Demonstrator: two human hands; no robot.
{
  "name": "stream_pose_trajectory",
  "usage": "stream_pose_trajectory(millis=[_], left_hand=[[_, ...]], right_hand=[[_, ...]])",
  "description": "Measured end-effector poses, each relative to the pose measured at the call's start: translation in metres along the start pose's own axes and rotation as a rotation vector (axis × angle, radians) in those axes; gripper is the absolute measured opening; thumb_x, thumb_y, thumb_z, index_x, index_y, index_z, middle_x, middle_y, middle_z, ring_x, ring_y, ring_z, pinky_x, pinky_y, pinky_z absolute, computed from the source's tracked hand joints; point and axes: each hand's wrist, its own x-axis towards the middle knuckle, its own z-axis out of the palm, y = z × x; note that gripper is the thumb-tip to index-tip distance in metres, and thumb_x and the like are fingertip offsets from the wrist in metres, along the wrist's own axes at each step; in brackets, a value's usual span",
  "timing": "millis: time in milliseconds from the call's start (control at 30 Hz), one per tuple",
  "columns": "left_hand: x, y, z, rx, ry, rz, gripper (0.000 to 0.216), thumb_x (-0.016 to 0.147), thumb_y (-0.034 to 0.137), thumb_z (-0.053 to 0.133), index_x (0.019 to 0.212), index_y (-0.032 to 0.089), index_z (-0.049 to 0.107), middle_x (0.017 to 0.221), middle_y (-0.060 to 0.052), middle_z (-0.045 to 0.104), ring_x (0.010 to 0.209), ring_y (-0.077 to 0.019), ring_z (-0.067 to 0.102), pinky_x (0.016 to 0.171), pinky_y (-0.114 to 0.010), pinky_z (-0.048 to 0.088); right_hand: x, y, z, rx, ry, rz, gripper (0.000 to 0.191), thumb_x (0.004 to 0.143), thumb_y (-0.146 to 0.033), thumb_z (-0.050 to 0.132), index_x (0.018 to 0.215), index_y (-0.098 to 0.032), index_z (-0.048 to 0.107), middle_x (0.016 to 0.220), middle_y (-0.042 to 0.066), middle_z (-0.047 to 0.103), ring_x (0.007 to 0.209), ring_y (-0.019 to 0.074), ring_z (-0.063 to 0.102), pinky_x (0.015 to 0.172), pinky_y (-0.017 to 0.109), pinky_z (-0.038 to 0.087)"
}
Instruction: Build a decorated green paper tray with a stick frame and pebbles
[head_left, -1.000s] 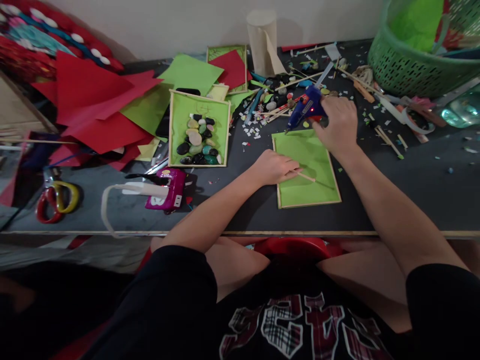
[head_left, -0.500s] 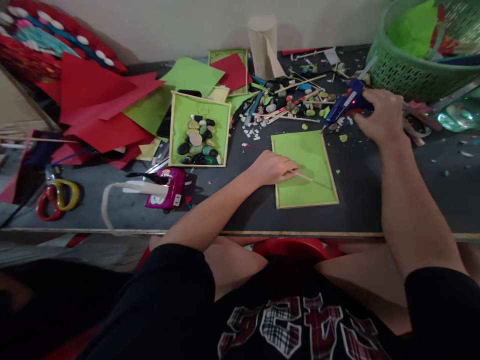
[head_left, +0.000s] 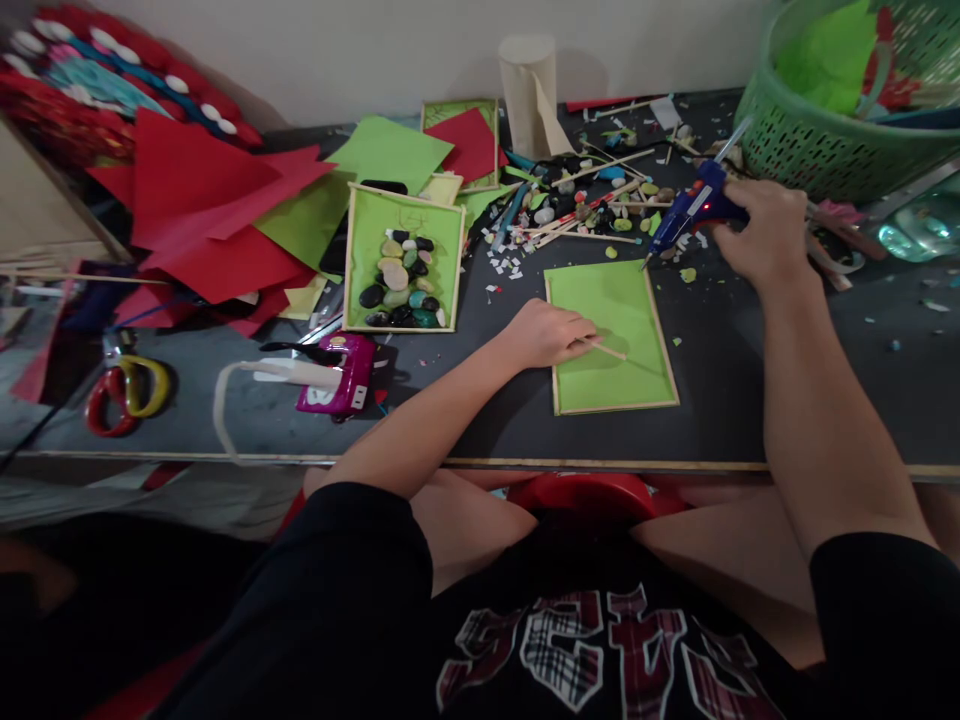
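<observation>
A thin wooden stick point(head_left: 609, 351) is pinched in my left hand point(head_left: 550, 333), its free end over a sheet of green paper point(head_left: 611, 310). Thin wooden strips edge this sheet along its left, right and near sides; no strip shows along the far side. My right hand point(head_left: 769, 225) is closed round a blue glue gun point(head_left: 688, 207) with a small red light on its side and a clear glue stick out of its back. The gun's nozzle points down at the sheet's far right corner; whether it touches is too small to tell.
A framed green panel with stones point(head_left: 460, 255) lies to the left, near red paper sheets point(head_left: 210, 220), a purple power socket point(head_left: 341, 375) and scissors point(head_left: 127, 395). Behind are a paper roll point(head_left: 528, 95), scattered sticks and pebbles; a green basket point(head_left: 847, 150) stands back right.
Both hands, the stick and the glue gun stay almost where they were. The view has shifted slightly, so things at the left appear a little further right.
</observation>
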Motion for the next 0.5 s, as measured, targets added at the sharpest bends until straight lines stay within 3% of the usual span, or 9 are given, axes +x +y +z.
stream_pose_trajectory(millis=[233,400,500], left_hand=[[0.000,0.000,0.000,-0.005,0.010,0.001,0.049,0.111,0.040,0.041,0.087,0.019,0.079,0.069,-0.004,0.078,0.057,-0.0149,0.068,0.050,-0.027,0.029],[-0.001,0.000,0.000,0.010,-0.050,-0.015,0.043,0.110,0.037,0.044,0.088,0.019,0.077,0.072,-0.003,0.079,0.060,-0.0140,0.070,0.051,-0.026,0.029],[0.001,0.002,-0.003,0.013,-0.085,-0.037,0.043,0.109,0.038,0.044,0.088,0.020,0.076,0.072,-0.002,0.078,0.062,-0.0153,0.071,0.051,-0.027,0.030]], right_hand=[[0.000,-0.005,-0.003,-0.054,-0.032,-0.009,0.051,0.080,-0.008,0.075,0.131,-0.009,0.073,0.141,0.022,0.066,0.135,0.0329,0.060,0.115,0.046,0.042],[-0.004,0.001,-0.010,-0.148,0.087,-0.126,0.049,0.076,-0.014,0.077,0.124,-0.014,0.073,0.131,0.018,0.072,0.124,0.0333,0.064,0.110,0.046,0.043],[-0.006,0.003,-0.013,-0.140,0.115,0.026,0.051,0.077,-0.017,0.079,0.127,-0.011,0.069,0.131,0.022,0.070,0.124,0.0337,0.064,0.108,0.042,0.045]])
